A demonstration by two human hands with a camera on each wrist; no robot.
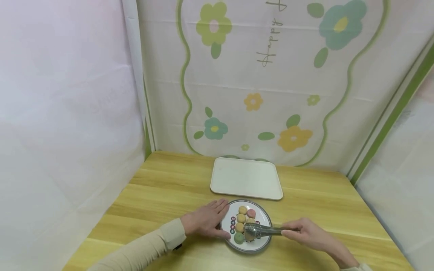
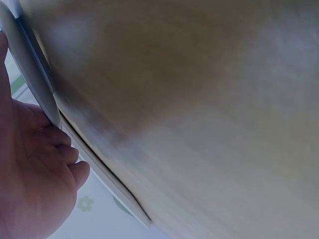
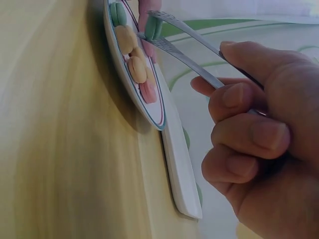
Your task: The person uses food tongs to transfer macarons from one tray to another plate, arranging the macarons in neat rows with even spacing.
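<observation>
A round white plate (image 1: 261, 214) with a dark rim holds yellow, pink, tan and green macarons (image 1: 241, 218). My left hand (image 1: 209, 220) rests at the plate's left edge, fingers extended and thumb spread along the rim. In the left wrist view that hand (image 2: 45, 169) lies against the plate's side (image 2: 30, 64). My right hand (image 1: 310, 233) grips metal tongs (image 1: 268, 230) with perforated tips, reaching over the plate from the right. In the right wrist view the tongs (image 3: 192, 62) pinch a green macaron (image 3: 153, 27) above the plate. Another green macaron (image 3: 118, 14) sits on the plate.
A white rectangular tray (image 1: 245, 178) lies behind the plate on the wood-grain table (image 1: 162, 188). A floral curtain (image 1: 254, 82) stands along the back, with pale sheets (image 1: 68, 94) on both sides.
</observation>
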